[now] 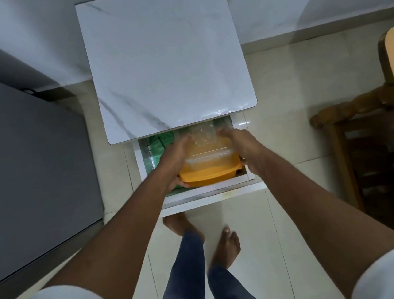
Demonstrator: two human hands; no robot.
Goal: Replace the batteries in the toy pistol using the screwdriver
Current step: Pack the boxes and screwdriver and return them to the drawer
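Hands, left (pixel 176 161) & right (pixel 242 147), grip orange container (pixel 208 172) w/ clear lid in open drawer (pixel 196 193).

A home: tiled floor (pixel 284 124), carved wooden chair (pixel 363 150), grey fridge (pixel 28 168), marble-patterned drawer cabinet (pixel 163 59), bare feet.

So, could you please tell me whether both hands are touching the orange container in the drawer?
Touching. The head view shows the left hand and right hand gripping opposite sides of the orange container, fingers wrapped against its edges.
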